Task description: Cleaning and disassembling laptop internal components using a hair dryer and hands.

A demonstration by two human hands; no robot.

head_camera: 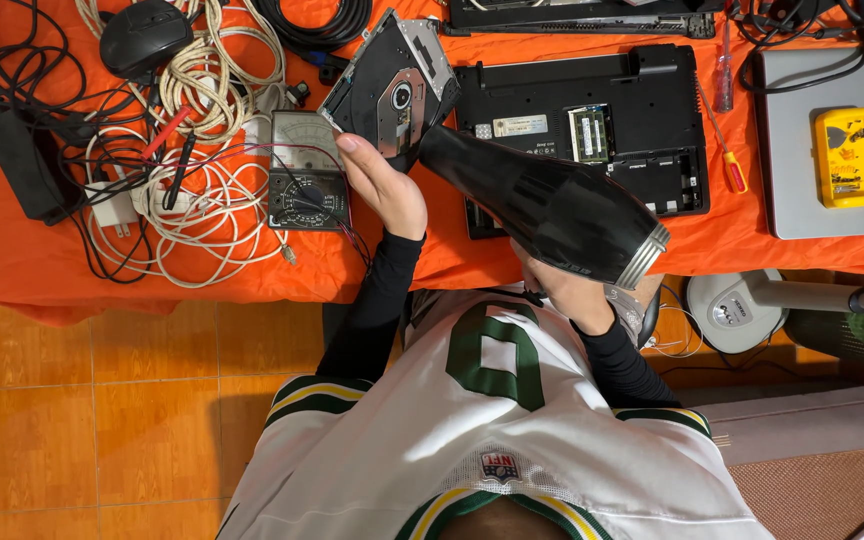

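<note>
Orange-covered table [72,270] is carrying cables and an opened laptop [592,120]. Left hand [382,180] is gripping an optical drive [392,85] above its near edge; right hand [567,290] is clasping a black hair dryer [542,205] aimed at it.

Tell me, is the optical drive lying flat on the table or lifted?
Lifted and tilted: the left hand holds the optical drive above the orange table.

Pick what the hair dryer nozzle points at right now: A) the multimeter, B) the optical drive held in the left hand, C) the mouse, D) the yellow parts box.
B: the black hair dryer, gripped by the right hand, has its nozzle right at the optical drive that the left hand holds up over the orange table.
</note>
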